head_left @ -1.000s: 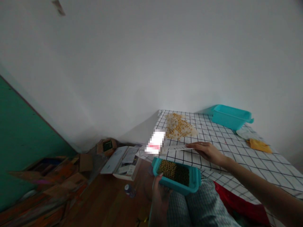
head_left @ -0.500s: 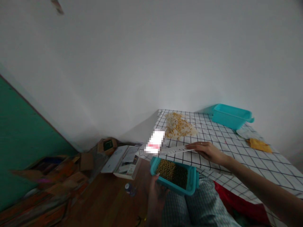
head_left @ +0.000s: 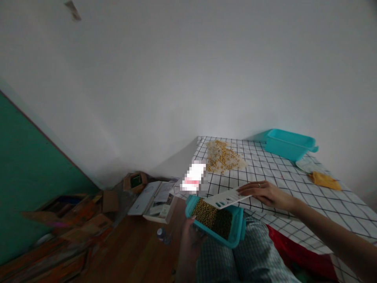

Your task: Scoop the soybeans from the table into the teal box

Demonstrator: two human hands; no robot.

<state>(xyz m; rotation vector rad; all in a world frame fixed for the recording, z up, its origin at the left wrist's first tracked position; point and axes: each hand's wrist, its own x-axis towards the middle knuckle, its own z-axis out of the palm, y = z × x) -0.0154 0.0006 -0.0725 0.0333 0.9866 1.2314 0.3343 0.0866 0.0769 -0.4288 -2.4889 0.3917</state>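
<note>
My left hand [head_left: 191,239] grips the near end of a teal tray [head_left: 238,232] held over my lap, tilted, with yellow and dark beans in it. My right hand [head_left: 266,193] rests at the table's front edge, fingers closed on a flat white slotted card [head_left: 225,199] that sticks out left over the tray's far rim. A heap of yellow beans [head_left: 222,157] lies on clear plastic further back on the checked tablecloth [head_left: 282,177].
A second teal tray [head_left: 290,144] stands at the table's back by the wall, with an orange bag [head_left: 325,181] beside it. Cardboard boxes [head_left: 108,201] and papers [head_left: 153,198] litter the wooden floor at left. A small bottle [head_left: 162,235] lies on the floor near my knee.
My right hand has drawn the white card towards me, off the table edge and over the tray. My left hand has tilted the tray and shifted it slightly left.
</note>
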